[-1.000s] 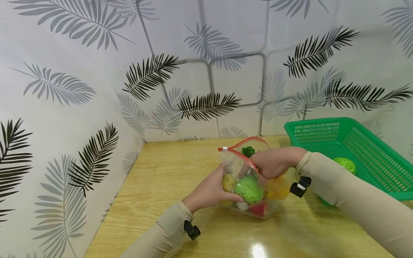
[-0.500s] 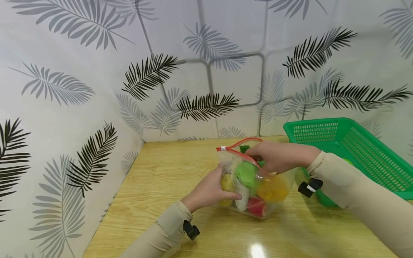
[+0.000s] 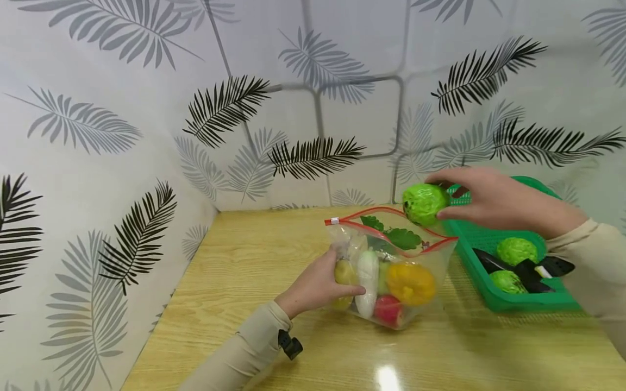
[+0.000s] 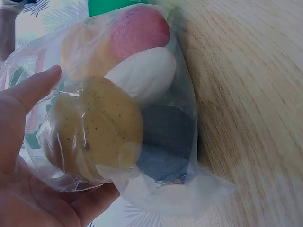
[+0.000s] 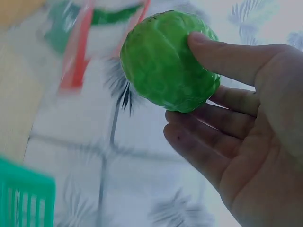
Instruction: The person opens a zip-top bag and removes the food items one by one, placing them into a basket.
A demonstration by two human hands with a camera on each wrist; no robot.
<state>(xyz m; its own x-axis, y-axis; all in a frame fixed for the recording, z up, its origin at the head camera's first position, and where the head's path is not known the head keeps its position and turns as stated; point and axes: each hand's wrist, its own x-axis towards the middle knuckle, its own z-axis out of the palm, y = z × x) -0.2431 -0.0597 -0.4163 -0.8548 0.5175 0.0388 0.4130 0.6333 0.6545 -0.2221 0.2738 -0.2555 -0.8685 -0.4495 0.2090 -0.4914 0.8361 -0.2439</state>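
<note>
Glossy green, a wrinkled round vegetable [image 3: 424,204] sits pinched in the right hand [image 3: 499,198], near the top right corner of the clear, red-rimmed plastic bag [image 3: 432,256]; the left hand [image 3: 317,289] grips its left edge. I'd hold the mouth wide.

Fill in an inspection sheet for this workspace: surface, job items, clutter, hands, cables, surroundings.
Surface: wood-grain table, glare spot in the foreground.
Job items: open clear bag with a yellow squash and other vegetables; green basket holding two green balls and dark items.
Clutter: nothing seen.
Hands: left hand grips the bag's side; right hand holds a third green ball near the bag's opening.
Cables: nothing seen.
Surroundings: leaf-print backdrop behind and left of the table.
</note>
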